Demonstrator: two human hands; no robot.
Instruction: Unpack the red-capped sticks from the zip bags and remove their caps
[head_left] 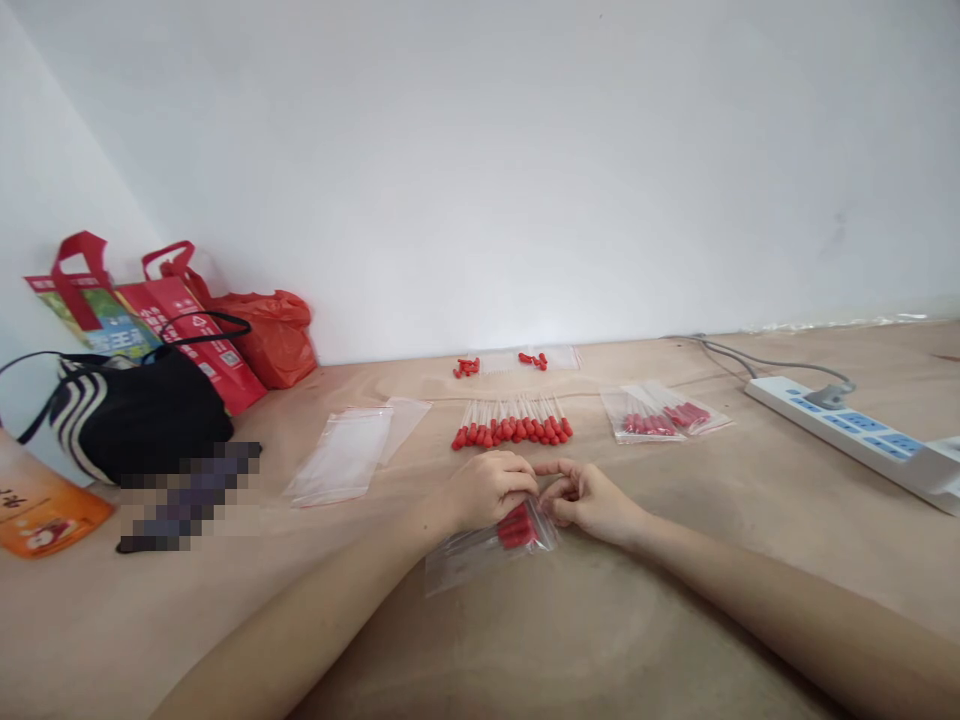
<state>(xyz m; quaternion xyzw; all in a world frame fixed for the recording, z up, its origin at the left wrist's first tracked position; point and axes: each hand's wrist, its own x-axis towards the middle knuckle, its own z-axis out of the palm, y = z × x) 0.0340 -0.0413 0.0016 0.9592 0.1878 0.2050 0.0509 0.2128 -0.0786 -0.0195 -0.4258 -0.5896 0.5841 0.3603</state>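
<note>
My left hand [489, 488] and my right hand [585, 497] meet at the middle of the table, both pinching one end of a clear plastic bag [480, 550] that holds red-tipped droppers. The bag lies flat and slants back toward me under my left wrist. Just beyond my hands lies a row of loose red-tipped droppers [512, 424]. Further right sit filled bags of droppers [660, 413]. Empty clear bags [352, 450] lie to the left of the row.
Loose red caps [466, 367] and a clear bag lie near the wall. A white power strip [855, 432] with its cable runs along the right. A black striped bag [127, 410], red shopping bags [195, 330] and an orange packet [37, 510] crowd the left.
</note>
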